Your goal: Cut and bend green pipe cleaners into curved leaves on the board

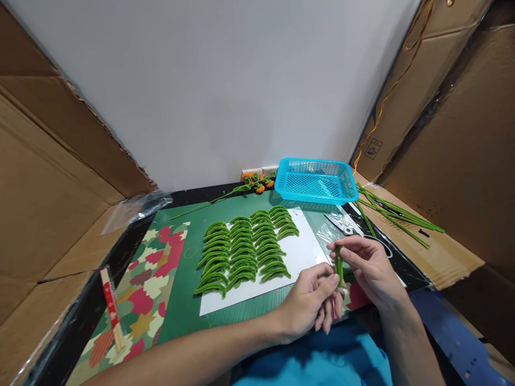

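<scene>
Between my two hands stands a green pipe-cleaner leaf [338,266], a folded fuzzy strip held roughly upright. My left hand [309,295] pinches its lower end between thumb and fingers. At the top end, the fingertips of my right hand [368,262] are closed on the same leaf. To the left, several rows of curved green pipe-cleaner leaves [243,252] lie in four columns on a white sheet [308,244]. The fourth column is shorter than the others. Scissors [341,225] with white handles lie just beyond my right hand, partly hidden by it.
A blue plastic basket [277,185] stands at the back, beside a flower stem with orange blooms [259,185]. Green stems [398,212] lie at the right on cardboard. Wrapped chopsticks [111,308] rest at the left. Cardboard walls [52,134] flank the table.
</scene>
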`<state>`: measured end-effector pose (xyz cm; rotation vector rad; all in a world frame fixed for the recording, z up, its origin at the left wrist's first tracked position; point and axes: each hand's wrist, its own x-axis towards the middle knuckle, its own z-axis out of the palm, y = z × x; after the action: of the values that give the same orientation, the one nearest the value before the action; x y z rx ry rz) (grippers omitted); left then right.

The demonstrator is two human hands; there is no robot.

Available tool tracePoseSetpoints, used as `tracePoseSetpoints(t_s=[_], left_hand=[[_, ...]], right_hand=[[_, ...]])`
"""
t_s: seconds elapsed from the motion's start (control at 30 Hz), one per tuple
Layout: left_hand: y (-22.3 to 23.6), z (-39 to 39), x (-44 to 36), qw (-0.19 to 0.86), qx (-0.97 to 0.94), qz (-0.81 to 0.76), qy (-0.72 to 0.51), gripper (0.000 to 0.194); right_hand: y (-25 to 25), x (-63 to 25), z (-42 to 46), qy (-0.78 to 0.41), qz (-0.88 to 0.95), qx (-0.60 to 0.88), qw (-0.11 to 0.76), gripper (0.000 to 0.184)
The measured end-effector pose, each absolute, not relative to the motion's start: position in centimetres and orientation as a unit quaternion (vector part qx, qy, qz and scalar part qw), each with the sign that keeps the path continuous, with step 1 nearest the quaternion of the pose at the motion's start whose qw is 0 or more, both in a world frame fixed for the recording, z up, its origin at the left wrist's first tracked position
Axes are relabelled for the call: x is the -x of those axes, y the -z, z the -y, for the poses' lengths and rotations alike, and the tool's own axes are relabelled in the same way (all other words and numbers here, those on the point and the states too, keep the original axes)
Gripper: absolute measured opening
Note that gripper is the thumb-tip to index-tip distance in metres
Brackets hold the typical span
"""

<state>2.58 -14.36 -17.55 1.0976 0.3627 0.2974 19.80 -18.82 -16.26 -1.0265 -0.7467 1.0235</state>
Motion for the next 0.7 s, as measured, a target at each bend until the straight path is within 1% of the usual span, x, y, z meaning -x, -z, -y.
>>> tracePoseSetpoints(t_s=[0.23,0.7], left_hand=[[17.27,14.32,-2.62,0.828,-0.514,-0.176,-0.140,0.051],[17.13,14.47,-2.54,0.814,-0.523,-0.195,-0.161,0.049]], right_hand=[[16.36,-19.78,18.82,-0.462,0.349,0.455,0.676,0.023],[16.54,-19.97,18.63,-0.461,0.387,0.451,0.659,0.021]])
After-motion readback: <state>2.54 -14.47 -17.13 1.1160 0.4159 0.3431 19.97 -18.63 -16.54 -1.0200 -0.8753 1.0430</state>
